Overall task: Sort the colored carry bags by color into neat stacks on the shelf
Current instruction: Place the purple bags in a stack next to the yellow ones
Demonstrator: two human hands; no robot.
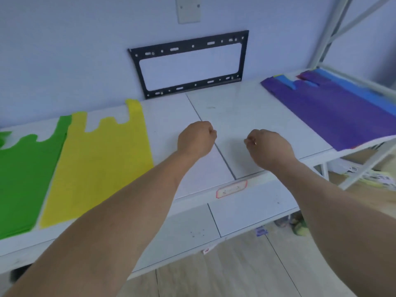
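Green flat plastic carry bag (23,174) at far left of white shelf (246,108), yellow one (96,168) touching it. Left hand (196,139), right hand (269,146) — both fisted, holding nothing. Purple-topped bag pile (334,112) far right.

- The white shelf (235,103) carries flat carry bags.
- A yellow bag (100,168) lies spread left of the shelf's middle seam.
- A green bag (23,185) lies touching the yellow bag's left edge.
- Well right of the yellow bag lies a purple bag (327,112), overlapping blue bags (351,86).
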